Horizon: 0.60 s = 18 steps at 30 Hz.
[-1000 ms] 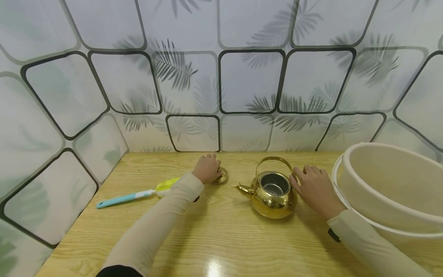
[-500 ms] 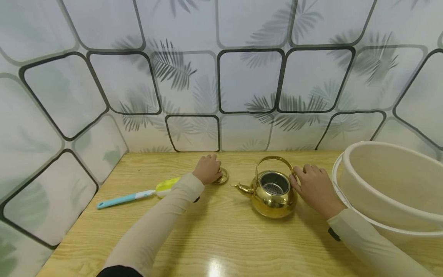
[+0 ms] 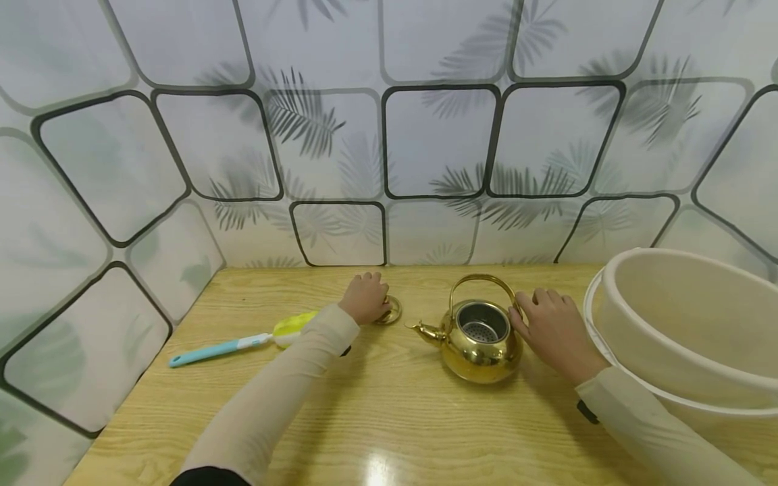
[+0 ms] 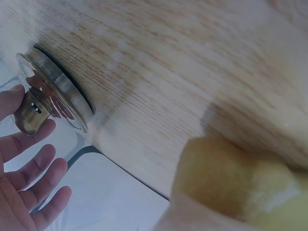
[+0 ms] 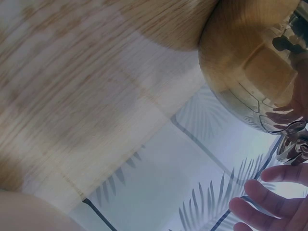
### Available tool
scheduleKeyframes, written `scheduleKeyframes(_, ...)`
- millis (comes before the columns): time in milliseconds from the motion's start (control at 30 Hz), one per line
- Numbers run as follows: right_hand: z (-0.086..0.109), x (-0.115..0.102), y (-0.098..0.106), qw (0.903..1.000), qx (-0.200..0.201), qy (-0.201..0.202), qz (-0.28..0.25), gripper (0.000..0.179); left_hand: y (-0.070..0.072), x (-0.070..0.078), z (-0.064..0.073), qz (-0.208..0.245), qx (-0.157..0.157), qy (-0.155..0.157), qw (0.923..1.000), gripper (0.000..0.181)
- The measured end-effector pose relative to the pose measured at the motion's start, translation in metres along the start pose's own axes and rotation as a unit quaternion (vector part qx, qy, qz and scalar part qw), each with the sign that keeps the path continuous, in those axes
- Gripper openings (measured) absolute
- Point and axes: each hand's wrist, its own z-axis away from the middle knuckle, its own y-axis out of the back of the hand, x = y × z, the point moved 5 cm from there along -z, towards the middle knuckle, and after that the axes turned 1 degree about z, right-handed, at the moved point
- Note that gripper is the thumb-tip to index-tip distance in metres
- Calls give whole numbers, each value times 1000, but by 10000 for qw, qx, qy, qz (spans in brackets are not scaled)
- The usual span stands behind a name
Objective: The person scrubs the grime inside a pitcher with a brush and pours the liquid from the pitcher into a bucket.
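A round gold lid (image 4: 55, 91) with a knob lies on the table beyond my left hand (image 3: 364, 298). In the left wrist view, that hand's thumb and index finger pinch the knob (image 4: 32, 113), the other fingers spread. The lid's rim sits right at the wood. A shiny gold kettle (image 3: 480, 364) stands upright with its top uncovered, a perforated strainer (image 3: 480, 331) inside and the spout pointing left. My right hand (image 3: 554, 331) holds the lower right end of its raised handle (image 3: 483, 277) between thumb and index finger. The right wrist view cuts off the thumb.
Left of the kettle lies a brush with a blue handle (image 3: 206, 353) and a yellow-green head (image 3: 293, 324), partly behind my left sleeve. Large cream basins (image 3: 681, 337) stand close at the right of my right hand. A patterned wall (image 3: 431, 233) borders the wooden table's back edge.
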Motion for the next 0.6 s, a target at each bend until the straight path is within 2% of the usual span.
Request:
scheduleKeyframes(167, -1, -1, 1, 10000, 76, -14, -50, 21, -3, 0, -2, -60, -81, -8, 9999, 43)
scheduleKeyframes(333, -1, -2, 1, 9999, 148, -7, -66, 24, -2, 1, 0, 3, -148, 10, 9999, 43)
scheduleKeyframes(600, -1, -1, 2, 9999, 128, -5, -45, 25, 0, 1, 2, 91, -29, 34, 9999, 44)
